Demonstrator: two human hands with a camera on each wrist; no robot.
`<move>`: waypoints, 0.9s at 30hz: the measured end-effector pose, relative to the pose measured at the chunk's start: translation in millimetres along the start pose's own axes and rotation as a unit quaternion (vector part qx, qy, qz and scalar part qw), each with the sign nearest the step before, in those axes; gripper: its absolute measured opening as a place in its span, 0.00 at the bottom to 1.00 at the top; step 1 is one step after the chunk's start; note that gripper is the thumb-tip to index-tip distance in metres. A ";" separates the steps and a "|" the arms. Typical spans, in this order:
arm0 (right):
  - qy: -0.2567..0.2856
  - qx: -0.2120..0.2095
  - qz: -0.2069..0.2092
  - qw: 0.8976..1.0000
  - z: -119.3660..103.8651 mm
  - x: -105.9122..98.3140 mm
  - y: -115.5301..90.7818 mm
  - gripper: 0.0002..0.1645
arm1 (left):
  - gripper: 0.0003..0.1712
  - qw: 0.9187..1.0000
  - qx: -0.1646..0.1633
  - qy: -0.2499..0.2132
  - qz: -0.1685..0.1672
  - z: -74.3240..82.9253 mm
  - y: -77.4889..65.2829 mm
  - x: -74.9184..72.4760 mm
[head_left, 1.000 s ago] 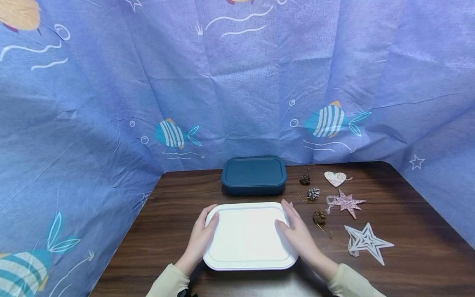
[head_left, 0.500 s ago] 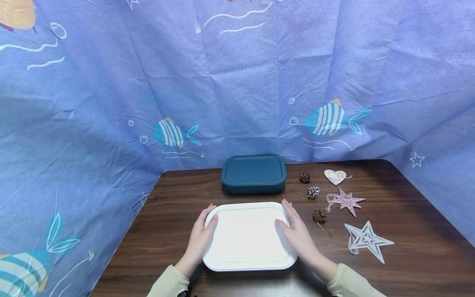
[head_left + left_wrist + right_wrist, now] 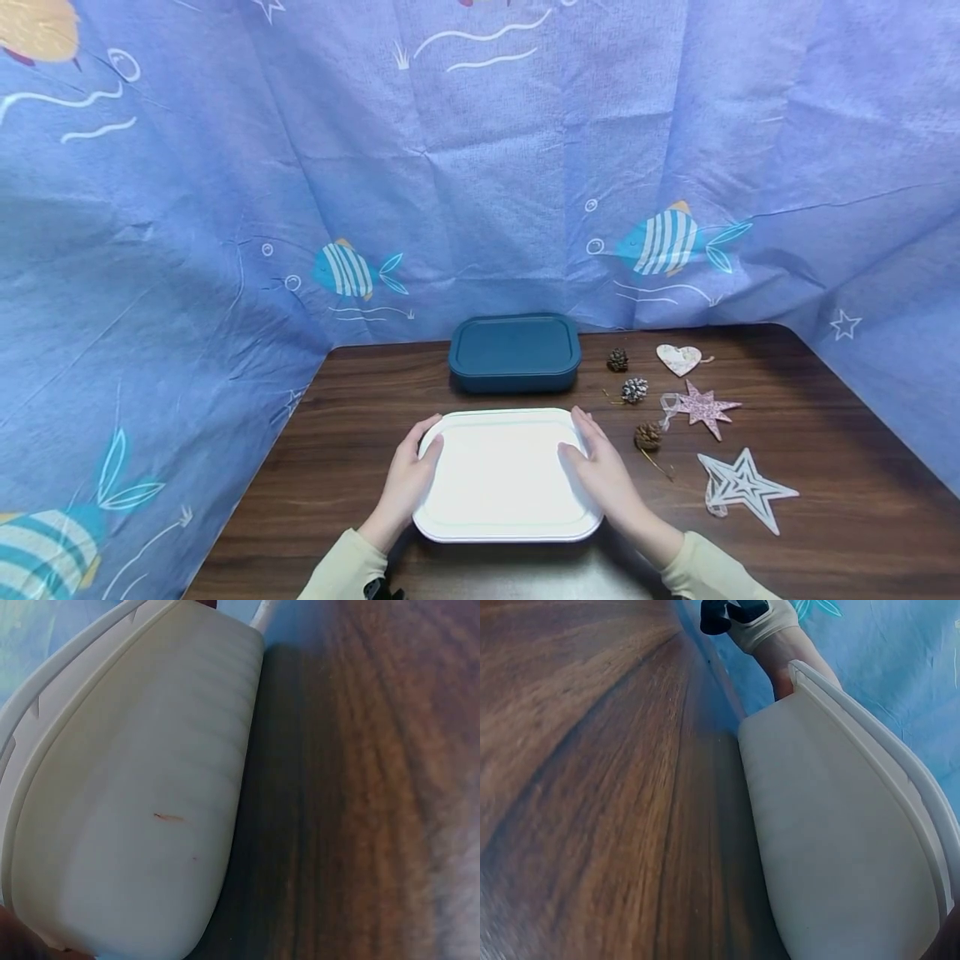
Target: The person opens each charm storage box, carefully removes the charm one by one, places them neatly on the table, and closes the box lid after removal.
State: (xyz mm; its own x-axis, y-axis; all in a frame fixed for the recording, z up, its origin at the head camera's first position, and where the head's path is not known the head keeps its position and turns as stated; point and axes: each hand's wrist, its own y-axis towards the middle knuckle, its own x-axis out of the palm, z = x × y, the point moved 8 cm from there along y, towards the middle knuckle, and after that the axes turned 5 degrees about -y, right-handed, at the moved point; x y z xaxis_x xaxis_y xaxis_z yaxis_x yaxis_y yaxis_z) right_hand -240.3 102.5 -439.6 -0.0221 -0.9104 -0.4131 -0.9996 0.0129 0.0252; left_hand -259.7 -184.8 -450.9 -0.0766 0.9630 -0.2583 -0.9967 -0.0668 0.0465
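A white lidded box (image 3: pixel 507 475) with rounded corners sits at the near middle of the table, its lid bright with glare. My left hand (image 3: pixel 408 479) grips its left side and my right hand (image 3: pixel 600 479) its right side. Both thumbs lie over the lid's edge, while the other fingers run along the sides, partly hidden. In the left wrist view, the box's pale side wall (image 3: pixel 142 795) shows a small reddish mark. The right wrist view shows the opposite wall (image 3: pixel 832 817) beside the wood, with part of the left wrist (image 3: pixel 787 656) beyond it.
A dark blue lidded box (image 3: pixel 515 346) stands at the back. To the right lie several pine cones (image 3: pixel 647 436), a heart ornament (image 3: pixel 678 359), a pink star (image 3: pixel 705 408) and a white star (image 3: pixel 744 490). A blue fish-print cloth (image 3: pixel 495 192) hangs behind the wooden table (image 3: pixel 315 467).
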 end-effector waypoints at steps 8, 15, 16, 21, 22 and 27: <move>0.002 -0.014 0.010 1.000 4.3 -2.9 3.8 0.38 | 0.22 1.000 0.005 0.024 0.006 1.7 9.5 2.8; -0.013 -0.026 0.020 0.999 8.3 -6.3 10.6 0.35 | 0.21 1.000 0.010 0.018 0.007 3.6 17.5 8.1; -0.015 -0.028 0.022 0.999 8.7 -6.9 12.0 0.35 | 0.21 1.000 0.009 0.019 0.007 3.4 19.0 8.9; -0.024 -0.041 0.031 0.998 11.5 -9.3 18.5 0.34 | 0.21 1.000 0.009 0.022 0.008 2.5 26.2 12.2; -0.026 -0.043 0.032 0.998 11.9 -9.6 19.7 0.34 | 0.21 1.000 0.008 0.021 0.009 2.4 27.3 12.7; -0.039 -0.038 0.030 0.998 16.3 -10.6 26.5 0.33 | 0.22 1.000 0.010 0.016 0.008 1.7 32.1 16.6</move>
State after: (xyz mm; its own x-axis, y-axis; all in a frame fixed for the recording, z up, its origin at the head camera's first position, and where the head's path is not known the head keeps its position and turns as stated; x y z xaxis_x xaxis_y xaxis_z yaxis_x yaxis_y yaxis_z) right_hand -266.8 119.3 -449.4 -0.0862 -0.8736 -0.4789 -0.9923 0.0321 0.1200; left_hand -292.9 -170.5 -452.0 -0.0933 0.9528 -0.2888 -0.9947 -0.0765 0.0691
